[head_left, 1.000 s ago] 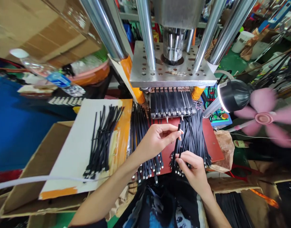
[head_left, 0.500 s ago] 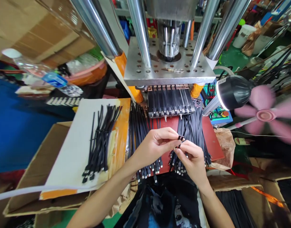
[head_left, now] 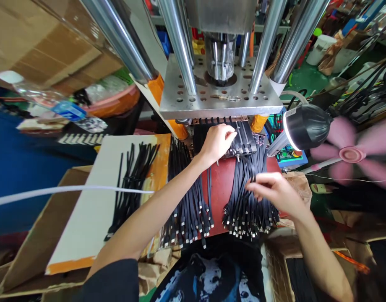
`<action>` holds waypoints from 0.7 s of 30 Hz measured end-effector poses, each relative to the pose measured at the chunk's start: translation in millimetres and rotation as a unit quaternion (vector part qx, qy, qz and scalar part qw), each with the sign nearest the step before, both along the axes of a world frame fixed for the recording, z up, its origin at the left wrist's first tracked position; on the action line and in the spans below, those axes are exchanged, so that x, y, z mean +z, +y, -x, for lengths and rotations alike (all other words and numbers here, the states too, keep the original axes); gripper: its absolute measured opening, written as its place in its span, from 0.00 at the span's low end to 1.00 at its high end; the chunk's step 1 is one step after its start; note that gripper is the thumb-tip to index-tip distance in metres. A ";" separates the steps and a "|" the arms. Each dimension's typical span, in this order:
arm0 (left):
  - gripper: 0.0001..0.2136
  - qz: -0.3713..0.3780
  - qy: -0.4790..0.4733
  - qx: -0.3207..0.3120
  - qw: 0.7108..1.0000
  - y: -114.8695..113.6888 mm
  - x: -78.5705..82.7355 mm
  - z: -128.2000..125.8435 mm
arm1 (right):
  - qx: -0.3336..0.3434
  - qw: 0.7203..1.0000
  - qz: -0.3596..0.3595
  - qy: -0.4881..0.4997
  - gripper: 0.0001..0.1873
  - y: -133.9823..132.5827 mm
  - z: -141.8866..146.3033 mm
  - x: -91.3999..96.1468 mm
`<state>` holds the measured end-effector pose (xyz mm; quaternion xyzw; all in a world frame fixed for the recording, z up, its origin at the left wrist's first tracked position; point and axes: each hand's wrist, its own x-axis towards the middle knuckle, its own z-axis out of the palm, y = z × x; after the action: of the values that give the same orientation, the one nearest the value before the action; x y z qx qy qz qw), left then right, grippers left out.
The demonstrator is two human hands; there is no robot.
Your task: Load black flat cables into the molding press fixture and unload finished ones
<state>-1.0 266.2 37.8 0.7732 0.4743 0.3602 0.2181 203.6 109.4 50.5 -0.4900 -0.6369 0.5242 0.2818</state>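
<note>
My left hand (head_left: pixel 217 141) reaches forward to the black slotted fixture (head_left: pixel 245 139) under the press plate (head_left: pixel 218 94), fingers pinched together at one of its slots; what they hold is too small to make out. My right hand (head_left: pixel 275 191) hovers over the right pile of black straps with metal ends (head_left: pixel 247 197) on the red mat (head_left: pixel 220 184), fingers curled and touching the straps. A second pile of black straps (head_left: pixel 188 197) lies under my left forearm.
A white board (head_left: pixel 98 197) on a cardboard box at left carries a third bundle of straps (head_left: pixel 131 184). A lamp (head_left: pixel 303 126) and a spinning pink fan (head_left: pixel 353 153) stand at right. Steel press columns rise above. A plastic bottle (head_left: pixel 54 100) lies at far left.
Both hands were together handling one strap over the red mat. My left hand has moved forward to the fixture, and my right hand has dropped onto the right pile.
</note>
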 end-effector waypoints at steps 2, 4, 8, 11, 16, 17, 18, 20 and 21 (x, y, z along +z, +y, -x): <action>0.11 0.003 0.020 0.034 0.999 16.8 -4.3 -7.0 | -0.014 0.999 -0.044 -0.009 0.27 48.9 -17.2 12.4; 0.06 0.011 0.028 0.086 0.996 20.9 -7.5 -9.3 | -0.022 0.997 -0.074 -0.012 0.27 93.6 -23.5 16.4; 0.19 -0.021 0.006 0.040 0.999 -4.5 -13.2 4.4 | -0.001 0.995 -0.099 -0.022 0.26 148.4 -16.6 8.9; 0.23 -0.120 0.075 -0.113 0.984 -30.5 -16.1 20.5 | 0.021 0.992 -0.118 -0.041 0.28 165.5 -10.9 0.2; 0.16 -0.204 0.235 -0.205 0.928 -43.6 -16.2 25.2 | 0.003 0.978 -0.193 -0.084 0.31 181.6 -6.0 -10.0; 0.16 -0.206 0.251 -0.201 0.924 -43.4 -15.3 23.0 | -0.002 0.975 -0.205 -0.091 0.31 183.3 -5.2 -11.6; 0.16 -0.204 0.264 -0.196 0.922 -43.3 -14.3 20.4 | -0.009 0.972 -0.214 -0.095 0.31 184.2 -4.5 -13.2; 0.17 -0.193 0.289 -0.183 0.920 -44.6 -12.0 15.1 | -0.026 0.970 -0.221 -0.095 0.30 184.1 -4.3 -17.0; 0.18 -0.187 0.302 -0.177 0.918 -46.0 -11.0 12.7 | -0.036 0.971 -0.219 -0.089 0.28 183.4 -4.8 -19.1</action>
<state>-13.7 220.2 26.8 0.9432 0.2971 0.1470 -0.0240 208.4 292.8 31.4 -0.4837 -0.7408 0.3158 0.3428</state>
